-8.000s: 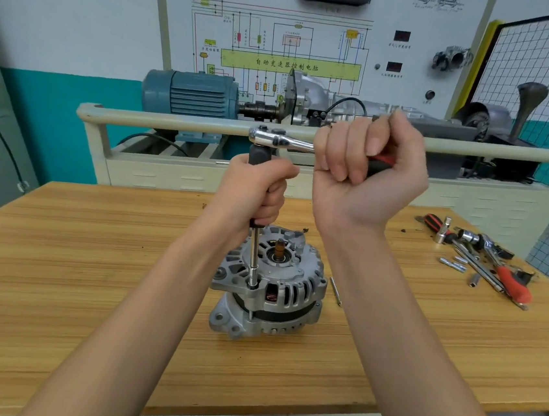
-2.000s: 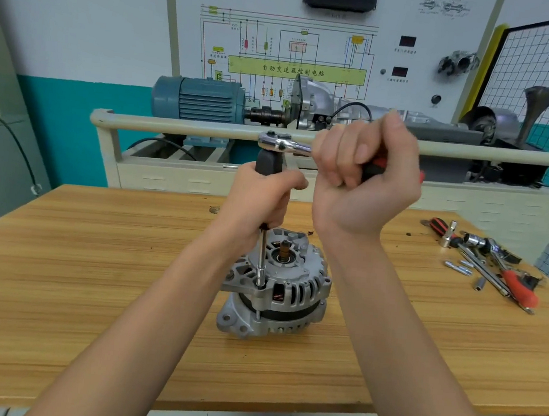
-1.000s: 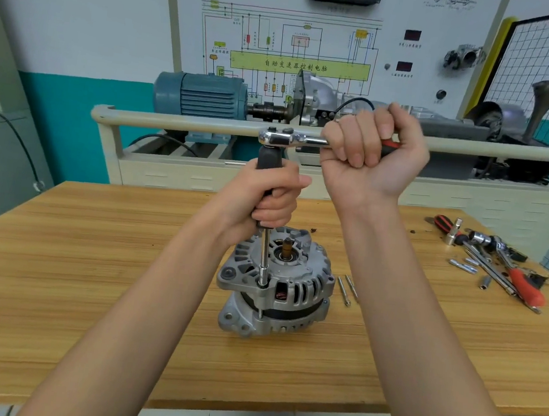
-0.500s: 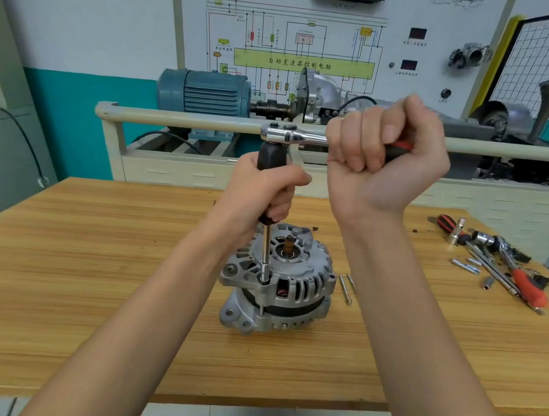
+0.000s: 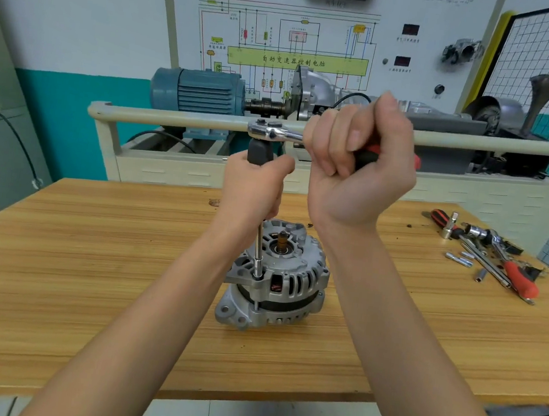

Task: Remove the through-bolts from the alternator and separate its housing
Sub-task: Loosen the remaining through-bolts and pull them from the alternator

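Alternator [image 5: 276,275] is sitting shaft-up on the wooden workbench [image 5: 92,256], straight below both hands and clear of them, so no fingers are touching the housing itself. Left hand [image 5: 254,189] is wrapped around the black grip of the extension bar [image 5: 258,250], fingers curled tight with the thumb laid across the front. That bar drops straight down out of the bottom of the fist, and its socket end lands on a through-bolt [image 5: 258,278] at the near-left edge of the top housing, just beside the vent slots where you can see copper windings. Right hand [image 5: 358,172] is clenched around the red and black handle of the ratchet [image 5: 274,132], knuckles facing the camera. The chrome ratchet head pokes out to the left of those fingers and sits right on top of the extension, just above the left thumb. So the alternator is below the left fist by the length of the exposed bar, and lower and slightly left of the right fist.

Off to the right of the right forearm, well apart from the alternator, there's a loose pile of tools [image 5: 492,254]: a red-handled driver, sockets, a few small bits. Behind the bench is a blue electric motor [image 5: 197,91] and a wiring diagram board [image 5: 297,41].
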Motion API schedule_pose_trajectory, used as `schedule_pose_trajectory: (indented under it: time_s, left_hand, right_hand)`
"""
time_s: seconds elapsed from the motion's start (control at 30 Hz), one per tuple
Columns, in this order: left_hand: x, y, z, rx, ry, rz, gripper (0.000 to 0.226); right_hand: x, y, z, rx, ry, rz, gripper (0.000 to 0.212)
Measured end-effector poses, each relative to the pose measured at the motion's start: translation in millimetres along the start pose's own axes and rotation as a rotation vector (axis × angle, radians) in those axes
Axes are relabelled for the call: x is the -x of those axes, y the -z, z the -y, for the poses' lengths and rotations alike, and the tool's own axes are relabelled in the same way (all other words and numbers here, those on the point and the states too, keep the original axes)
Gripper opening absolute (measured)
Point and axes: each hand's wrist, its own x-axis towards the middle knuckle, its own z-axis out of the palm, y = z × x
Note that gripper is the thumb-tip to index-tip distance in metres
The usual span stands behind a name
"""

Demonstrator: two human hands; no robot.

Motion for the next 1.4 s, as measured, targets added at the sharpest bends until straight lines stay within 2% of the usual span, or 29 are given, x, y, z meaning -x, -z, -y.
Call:
schedule_pose_trajectory:
  time_s: [0.1, 0.3, 0.4, 0.47, 0.53, 0.63, 0.73, 0.8, 0.9, 1.03, 1.1, 1.17, 1.27, 1.4]
  left_hand:
    - [0, 4, -1, -0.008, 0.015, 0.088, 0.043]
    - [-11, 27, -8, 0.159, 0.128, 0.594, 0.033]
    - [-14, 25, -9, 0.27, 0.226, 0.723, 0.036]
    - [-14, 22, -8, 0.24, 0.241, 0.68, 0.042]
    - [-12, 19, -7, 0.173, 0.197, 0.562, 0.044]
    - [-5, 8, -6, 0.064, 0.123, 0.262, 0.046]
    - [-3, -5, -2, -0.012, 0.059, -0.058, 0.041]
    - [-3, -9, 0, -0.038, 0.023, -0.141, 0.04]
    - [-1, -4, 0, -0.036, 0.012, -0.025, 0.04]
    - [-3, 15, -3, 0.109, 0.021, 0.355, 0.039]
    - [-5, 20, -4, 0.206, 0.083, 0.552, 0.035]
    - [-6, 21, -6, 0.242, 0.154, 0.668, 0.035]
    - [-8, 18, -7, 0.188, 0.174, 0.614, 0.043]
    - [-1, 7, -2, 0.08, 0.084, 0.205, 0.046]
  right_hand:
    - [-1, 0, 2, 0.019, 0.004, 0.01, 0.042]
    - [-24, 17, 9, -0.285, -0.295, -0.239, 0.048]
    - [-26, 23, 6, -0.382, -0.34, -0.303, 0.05]
    - [-22, 23, 7, -0.355, -0.299, -0.285, 0.046]
    - [-17, 20, 8, -0.288, -0.237, -0.228, 0.044]
    - [-8, 12, 5, -0.132, -0.117, -0.113, 0.05]
    - [2, 0, -1, 0.061, 0.056, -0.003, 0.037]
    - [5, -4, -2, 0.146, 0.116, 0.021, 0.032]
    - [-3, 2, 4, 0.048, 0.016, -0.025, 0.044]
    - [-20, 18, 13, -0.255, -0.263, -0.204, 0.052]
    - [-24, 26, 12, -0.393, -0.326, -0.277, 0.055]
    - [-24, 29, 10, -0.433, -0.328, -0.292, 0.056]
    - [-19, 25, 10, -0.372, -0.275, -0.259, 0.052]
    - [-8, 14, 8, -0.178, -0.141, -0.128, 0.05]
